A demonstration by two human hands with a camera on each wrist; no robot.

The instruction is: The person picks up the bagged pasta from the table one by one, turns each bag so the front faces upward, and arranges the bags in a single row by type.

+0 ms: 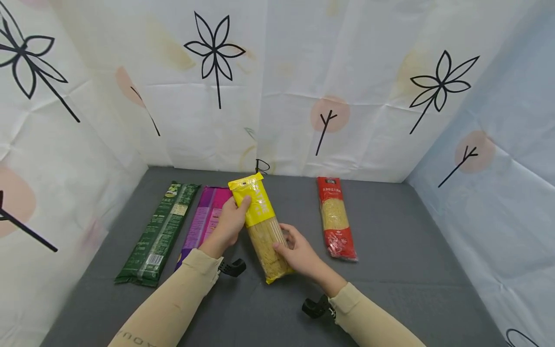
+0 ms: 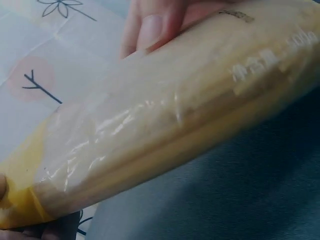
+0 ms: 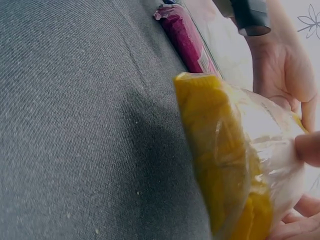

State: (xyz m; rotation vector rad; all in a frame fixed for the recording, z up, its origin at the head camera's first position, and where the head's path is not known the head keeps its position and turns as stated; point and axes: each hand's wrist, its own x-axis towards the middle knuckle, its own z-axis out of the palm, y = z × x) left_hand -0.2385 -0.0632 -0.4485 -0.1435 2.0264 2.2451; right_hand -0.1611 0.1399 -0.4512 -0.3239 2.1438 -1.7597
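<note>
Both hands hold a yellow and clear packet of dried noodles (image 1: 262, 221) above the grey table. My left hand (image 1: 229, 222) grips its upper yellow part, thumb across the front. Lower down, my right hand (image 1: 299, 248) pinches the packet's right edge, with the thumb in front and the fingers behind. In the left wrist view the noodle packet (image 2: 150, 130) stretches across the picture, pale strands showing through the clear film. The right wrist view shows the packet's yellow end (image 3: 215, 155) hanging over the cloth.
Left on the grey table (image 1: 390, 299) lie a green packet (image 1: 162, 233) and a purple packet (image 1: 204, 217), partly hidden by the left arm. A red noodle packet (image 1: 337, 217) lies to the right. Patterned white curtains (image 1: 286, 62) enclose the back and sides.
</note>
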